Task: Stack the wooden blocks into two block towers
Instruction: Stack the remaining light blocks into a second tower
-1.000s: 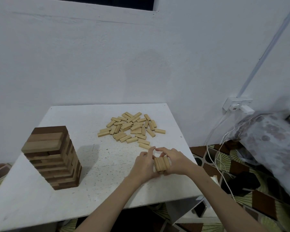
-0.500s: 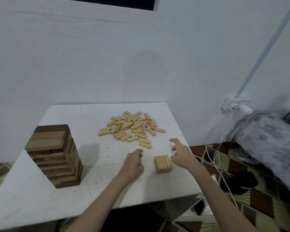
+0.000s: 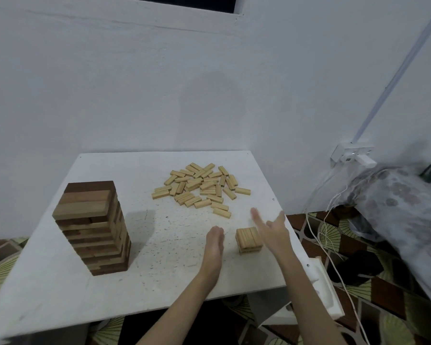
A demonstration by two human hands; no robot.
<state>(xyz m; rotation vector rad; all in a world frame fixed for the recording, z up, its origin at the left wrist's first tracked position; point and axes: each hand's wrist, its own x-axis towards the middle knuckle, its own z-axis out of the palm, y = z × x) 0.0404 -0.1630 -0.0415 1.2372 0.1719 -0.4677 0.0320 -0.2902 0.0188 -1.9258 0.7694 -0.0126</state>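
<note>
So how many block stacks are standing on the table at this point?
2. The tall tower of dark and light brown wooden blocks stands at the white table's left; a short stack of pale wooden blocks sits near the front right, between both hands. Loose blocks lie unstacked behind.

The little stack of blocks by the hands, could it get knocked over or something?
Maybe. The right hand is open and blurred, right beside the little stack, so a quick swing might bump its layers crooked. The left hand lies close on the other side too. The stack also sits near the table front-right edge, so nudged blocks might fall off. Reaching to the loose blocks means passing over it.
</note>
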